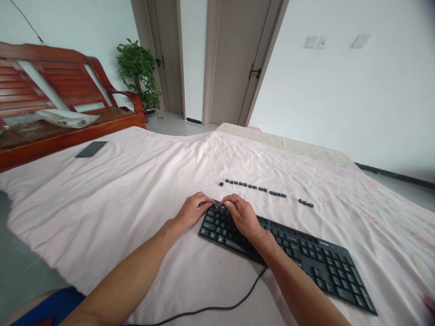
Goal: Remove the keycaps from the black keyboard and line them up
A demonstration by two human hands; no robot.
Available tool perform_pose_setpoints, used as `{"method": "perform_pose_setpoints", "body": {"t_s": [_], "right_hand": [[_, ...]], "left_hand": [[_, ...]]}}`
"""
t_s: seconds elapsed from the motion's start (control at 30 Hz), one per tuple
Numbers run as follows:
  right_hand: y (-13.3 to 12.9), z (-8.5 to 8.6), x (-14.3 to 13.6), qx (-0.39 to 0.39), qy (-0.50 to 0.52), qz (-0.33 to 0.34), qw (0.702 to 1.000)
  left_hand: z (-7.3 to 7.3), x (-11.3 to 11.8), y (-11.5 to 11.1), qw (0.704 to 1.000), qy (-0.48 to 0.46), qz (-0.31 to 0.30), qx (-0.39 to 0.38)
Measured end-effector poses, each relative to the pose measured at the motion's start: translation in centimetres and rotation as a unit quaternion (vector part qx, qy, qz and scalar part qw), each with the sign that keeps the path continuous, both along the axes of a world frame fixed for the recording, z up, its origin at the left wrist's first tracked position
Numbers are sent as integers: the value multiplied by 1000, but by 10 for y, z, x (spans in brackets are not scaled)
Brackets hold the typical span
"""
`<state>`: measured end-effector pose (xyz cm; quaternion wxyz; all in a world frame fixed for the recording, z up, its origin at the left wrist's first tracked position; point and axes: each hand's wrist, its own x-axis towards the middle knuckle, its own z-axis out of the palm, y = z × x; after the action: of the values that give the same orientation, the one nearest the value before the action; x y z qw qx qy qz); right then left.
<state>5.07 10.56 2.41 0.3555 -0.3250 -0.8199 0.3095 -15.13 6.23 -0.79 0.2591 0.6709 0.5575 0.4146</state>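
A black keyboard [312, 262] lies aslant on a pale pink cloth [163, 158]. My left hand [194, 209] is at its upper left corner, fingers pressed together at the edge; what they hold, if anything, is too small to tell. My right hand [242, 215] rests over the left part of the keys, thumb and forefinger together near the top edge, and hides several keys. Behind the keyboard, small black keycaps [250, 186] lie in a broken row, with one keycap [221, 184] slightly apart at the left end and a short group [306, 203] at the right.
A black cable [210, 309] curves from the keyboard toward the front. A dark flat device [91, 149] lies on the cloth at the left. Beyond it stand a wooden bench [118, 118] with a plastic bag [70, 118] and a green plant [137, 68].
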Motion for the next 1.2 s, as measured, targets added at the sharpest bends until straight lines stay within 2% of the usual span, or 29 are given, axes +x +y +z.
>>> {"method": "perform_pose_setpoints", "body": {"t_s": [0.23,0.5,0.63,0.83,1.0,1.2], "right_hand": [[10,7,-6,21,-54,53,997],[11,16,-23,92,-142,107,980],[11,8,-25,90,-125,86,984],[10,-11,-12,53,-62,24,996],[8,-15,-12,93,-78,40,992],[6,-16,-13,118,-79,44,989]], "left_hand": [[-5,-5,2,1000,-4,-27,1],[-12,-4,5,999,22,-23,-3],[-12,-6,5,999,26,-40,0],[-8,-7,6,995,70,-67,-2],[-7,-4,14,989,122,-80,13],[-11,-3,16,986,142,-73,44]]}}
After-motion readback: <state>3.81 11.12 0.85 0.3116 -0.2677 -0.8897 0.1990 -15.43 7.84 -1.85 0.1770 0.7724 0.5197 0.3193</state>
